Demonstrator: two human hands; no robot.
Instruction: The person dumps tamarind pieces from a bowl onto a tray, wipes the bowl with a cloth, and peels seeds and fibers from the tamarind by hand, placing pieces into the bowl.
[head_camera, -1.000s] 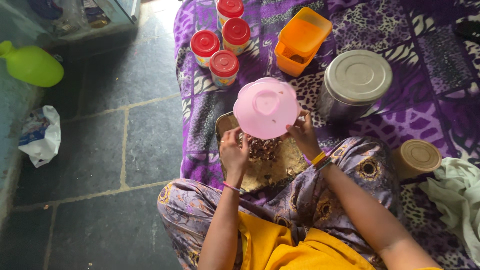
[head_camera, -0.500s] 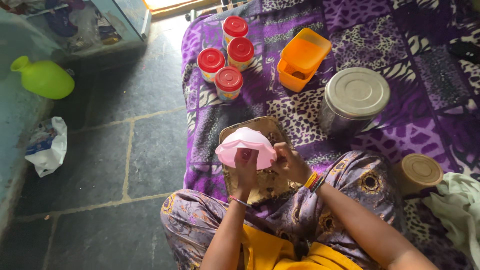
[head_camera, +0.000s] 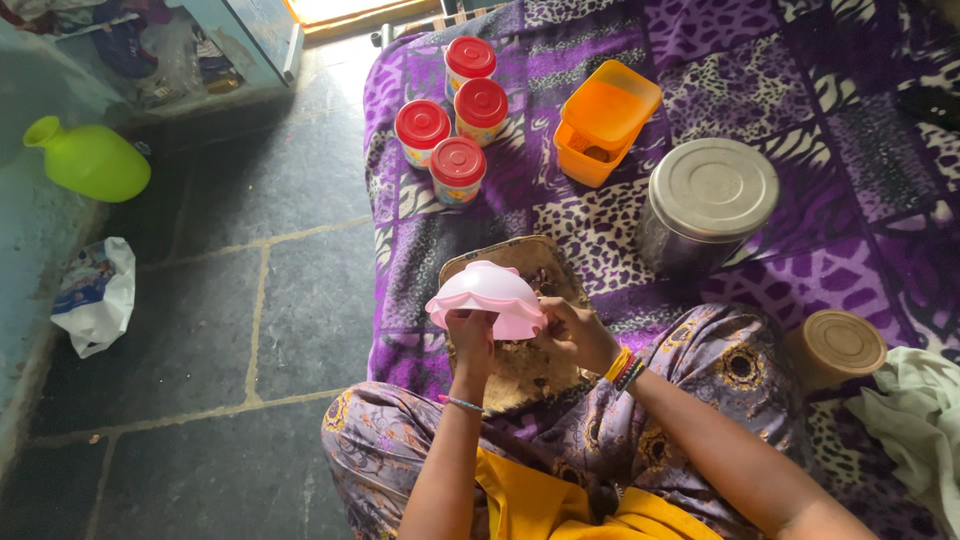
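Note:
I sit on a purple patterned blanket (head_camera: 620, 230) with a flat tan tray (head_camera: 520, 370) on my lap. A pink bowl (head_camera: 485, 295) is tipped upside down over that tray. My left hand (head_camera: 472, 335) grips the bowl's near rim from below. My right hand (head_camera: 572, 335) holds its right edge, bangles on the wrist. Whatever lies under the bowl is hidden.
Several red-lidded jars (head_camera: 455, 165) stand at the blanket's far left. An orange box with its lid ajar (head_camera: 605, 120), a steel lidded pot (head_camera: 705, 205) and a tan lidded jar (head_camera: 838, 345) lie to the right. On the stone floor sit a green jug (head_camera: 90, 160) and a white bag (head_camera: 95, 295).
The pink bowl has come down from chest height and turned over onto the tray. Both hands stayed on it.

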